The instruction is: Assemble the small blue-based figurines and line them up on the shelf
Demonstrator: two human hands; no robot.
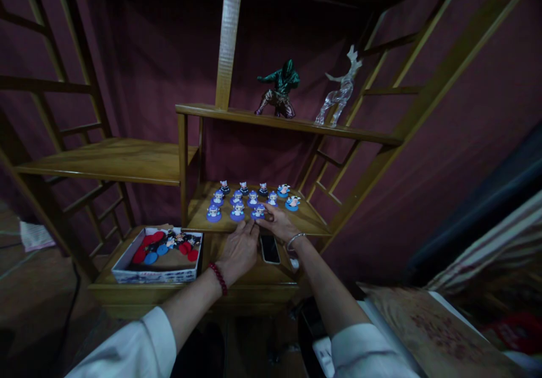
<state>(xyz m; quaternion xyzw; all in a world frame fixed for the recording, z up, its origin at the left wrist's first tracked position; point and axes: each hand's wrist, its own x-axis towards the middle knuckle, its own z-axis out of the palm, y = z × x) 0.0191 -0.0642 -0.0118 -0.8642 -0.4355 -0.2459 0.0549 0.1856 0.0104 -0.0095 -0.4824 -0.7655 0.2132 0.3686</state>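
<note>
My right hand has its thumb and fingers around a small figurine on a purple round base at the right end of the front row. Just left of it, my left hand is at the shelf's front edge with its fingers bent close together; whether they pinch anything is hidden. Several more purple-based figurines stand upright in rows on the lower shelf. Behind them are three small dark-based figurines. Two blue-based figurines stand at the right.
A phone lies on the cabinet top below the shelf. To the left, an open box holds red and blue discs and loose figurines. A dark green figure and a clear deer stand on the upper shelf.
</note>
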